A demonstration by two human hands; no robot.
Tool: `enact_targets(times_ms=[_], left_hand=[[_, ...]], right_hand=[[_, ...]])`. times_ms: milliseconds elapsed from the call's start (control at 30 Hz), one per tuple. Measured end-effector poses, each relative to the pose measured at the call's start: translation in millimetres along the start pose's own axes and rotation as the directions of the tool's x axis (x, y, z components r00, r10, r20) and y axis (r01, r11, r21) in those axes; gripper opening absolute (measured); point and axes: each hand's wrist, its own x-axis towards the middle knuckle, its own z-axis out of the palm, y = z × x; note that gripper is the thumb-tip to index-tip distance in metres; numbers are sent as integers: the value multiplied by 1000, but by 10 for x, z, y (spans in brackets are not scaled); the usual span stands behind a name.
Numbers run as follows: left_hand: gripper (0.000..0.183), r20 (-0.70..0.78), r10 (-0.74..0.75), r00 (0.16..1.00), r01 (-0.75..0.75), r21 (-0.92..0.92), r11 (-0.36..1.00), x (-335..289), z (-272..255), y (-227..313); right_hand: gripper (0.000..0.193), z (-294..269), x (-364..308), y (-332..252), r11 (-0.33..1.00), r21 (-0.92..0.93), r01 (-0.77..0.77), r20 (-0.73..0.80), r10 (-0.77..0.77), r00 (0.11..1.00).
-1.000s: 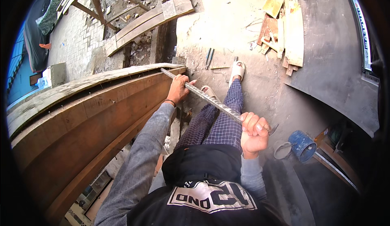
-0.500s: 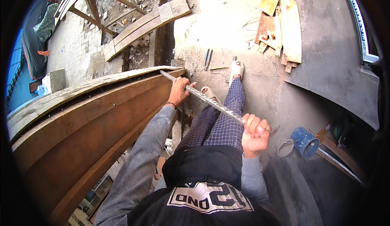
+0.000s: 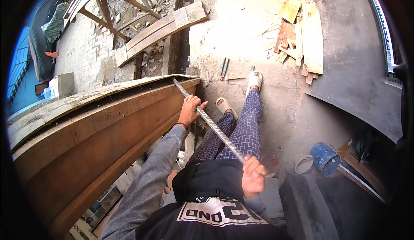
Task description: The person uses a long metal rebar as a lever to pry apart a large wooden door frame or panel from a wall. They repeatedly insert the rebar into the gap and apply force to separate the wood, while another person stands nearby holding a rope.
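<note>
A ribbed steel bar [image 3: 217,132] runs slantwise across in front of my body. My left hand [image 3: 189,110] is closed around it toward its far end. My right hand [image 3: 253,177] grips it near the close end, where a short tip sticks out past the fist. The bar's far end sits at the gap between a wooden board [image 3: 92,95] on top and a timber beam [image 3: 86,120] below; how deep it reaches is hidden. Nail shanks show along that gap. Beneath the beam is a brown panel [image 3: 103,145] with another timber along its lower edge.
Pliers-like tool handles [image 3: 224,68] lie on the ground ahead of my sandalled feet. Scrap boards [image 3: 311,41] are piled at the far right beside a dark sheet [image 3: 351,63]. A blue bucket [image 3: 324,158] lies at right. Planks [image 3: 161,33] bridge rubble at far left.
My right hand has moved left and closer to my body, swinging the bar's near end with it. My left hand keeps its hold, and the bar's far end stays at the gap.
</note>
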Motion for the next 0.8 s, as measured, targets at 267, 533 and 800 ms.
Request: enact_targets(times_ms=[267,533,800], left_hand=[[43,98,-77,992,70,71,995,349,142,22],[49,41,-94,995,98,-120,988,1074,535,754],[49,137,-193,972,205,-82,975,1439,1163,-41]], right_hand=[[34,-127,916,-29,994,105,-5,-47,10,999],[31,-7,2020,-956,996,37,85,162,-90,983],[32,-402,2803,12,996,15,-90,81,88,993]])
